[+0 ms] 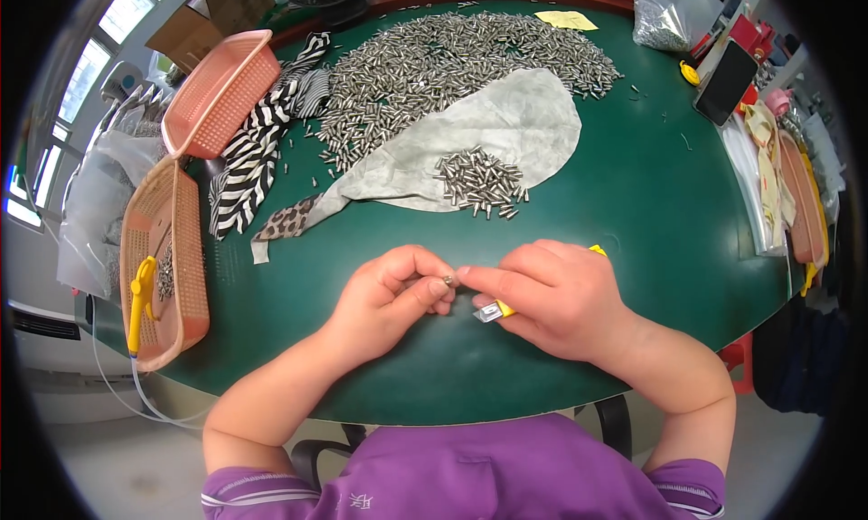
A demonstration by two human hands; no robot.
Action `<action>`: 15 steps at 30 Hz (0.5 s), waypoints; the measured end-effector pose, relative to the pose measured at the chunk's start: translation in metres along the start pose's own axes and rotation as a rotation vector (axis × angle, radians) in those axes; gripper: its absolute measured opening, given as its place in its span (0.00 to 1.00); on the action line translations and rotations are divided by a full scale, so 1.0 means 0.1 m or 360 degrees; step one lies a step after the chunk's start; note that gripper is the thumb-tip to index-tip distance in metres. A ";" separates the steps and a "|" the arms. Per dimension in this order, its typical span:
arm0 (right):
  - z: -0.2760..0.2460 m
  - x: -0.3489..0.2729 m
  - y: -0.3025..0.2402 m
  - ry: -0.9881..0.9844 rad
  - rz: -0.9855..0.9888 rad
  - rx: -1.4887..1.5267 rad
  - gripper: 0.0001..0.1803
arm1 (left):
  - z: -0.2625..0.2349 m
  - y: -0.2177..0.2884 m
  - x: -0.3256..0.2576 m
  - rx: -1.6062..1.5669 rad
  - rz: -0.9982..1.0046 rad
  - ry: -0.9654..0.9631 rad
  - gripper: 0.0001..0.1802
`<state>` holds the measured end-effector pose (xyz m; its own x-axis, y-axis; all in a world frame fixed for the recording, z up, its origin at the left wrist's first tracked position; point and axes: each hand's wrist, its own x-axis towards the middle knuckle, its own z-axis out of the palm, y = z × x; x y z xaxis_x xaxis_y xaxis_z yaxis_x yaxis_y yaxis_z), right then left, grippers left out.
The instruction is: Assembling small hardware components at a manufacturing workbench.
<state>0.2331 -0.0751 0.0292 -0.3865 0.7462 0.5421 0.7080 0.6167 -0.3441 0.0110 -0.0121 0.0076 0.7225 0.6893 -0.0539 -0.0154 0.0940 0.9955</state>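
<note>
Between the thumb and fingers of my left hand point(391, 296) is a small metal part point(448, 280), mostly covered by the fingertips. My right hand point(562, 296) is closed around a yellow utility knife point(506, 309), whose blade end points left below the index finger. That index finger reaches across to the metal part, at or very near it. Beyond my hands, a small heap of silvery cylindrical metal parts point(479, 178) lies on a pale grey cloth point(533, 127). Behind the cloth spreads a much larger pile of similar parts point(425, 63).
At left stand two pink plastic baskets point(194, 285), the nearer holding a yellow tool point(141, 305) with a hose. Beside them lies a zebra-striped cloth point(249, 163). A phone point(727, 82) leans at the right edge of the green table point(669, 212). A bag of metal parts point(665, 23) stands far right.
</note>
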 end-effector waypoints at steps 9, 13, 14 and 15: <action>0.01 0.00 0.01 -0.0013 -0.0023 -0.0118 0.20 | 0.00 0.00 0.00 -0.0006 -0.0060 0.0075 0.04; 0.00 0.02 0.04 0.0088 -0.0019 -0.0101 0.25 | 0.01 -0.01 0.04 -0.0058 -0.0073 0.0091 0.04; 0.00 0.02 0.03 0.0088 -0.0026 -0.0103 0.25 | 0.00 -0.02 0.05 -0.0067 -0.0083 0.0097 0.04; 0.00 0.02 0.01 0.0013 -0.0061 -0.0177 0.25 | 0.00 -0.02 0.04 -0.0063 -0.0075 0.0111 0.04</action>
<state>0.2334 -0.0730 0.0297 -0.4097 0.7203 0.5598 0.7541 0.6127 -0.2364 0.0136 -0.0096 0.0051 0.6732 0.7316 -0.1076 -0.0107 0.1552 0.9878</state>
